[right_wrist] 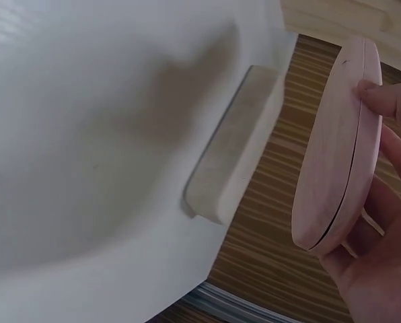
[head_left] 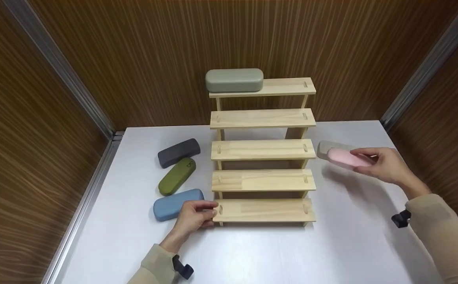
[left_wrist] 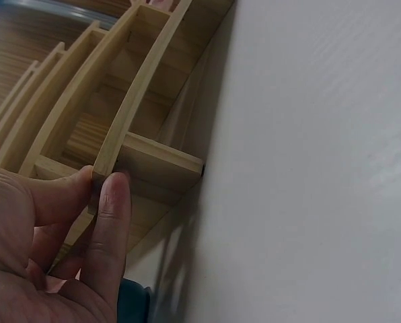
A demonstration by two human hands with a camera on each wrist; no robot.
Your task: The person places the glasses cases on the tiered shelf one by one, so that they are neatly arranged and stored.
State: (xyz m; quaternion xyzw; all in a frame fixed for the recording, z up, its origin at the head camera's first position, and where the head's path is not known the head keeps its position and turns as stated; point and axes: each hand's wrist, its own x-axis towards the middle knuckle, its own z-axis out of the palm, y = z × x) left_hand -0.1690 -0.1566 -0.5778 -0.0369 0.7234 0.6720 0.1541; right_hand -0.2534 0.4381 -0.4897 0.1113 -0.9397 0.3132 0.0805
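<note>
A stepped wooden rack (head_left: 264,150) stands in the middle of the white table. My left hand (head_left: 194,216) pinches the left end of its lowest shelf between thumb and fingers, seen close up in the left wrist view. On the right, my right hand (head_left: 384,165) holds a pink glasses case (head_left: 347,158) in the air, gripped by one end. In the right wrist view the seam along the side of the pink case (right_wrist: 342,148) shows, and its lid is closed. Below and behind it a light grey glasses case (head_left: 323,149) lies on the table, partly covered in the head view.
A grey-green glasses case (head_left: 234,80) sits on the left of the top shelf. Left of the rack lie a dark grey case (head_left: 179,152), an olive green case (head_left: 177,176) and a blue case (head_left: 175,204). Wood-grain panels (head_left: 154,59) wall the table at back and sides.
</note>
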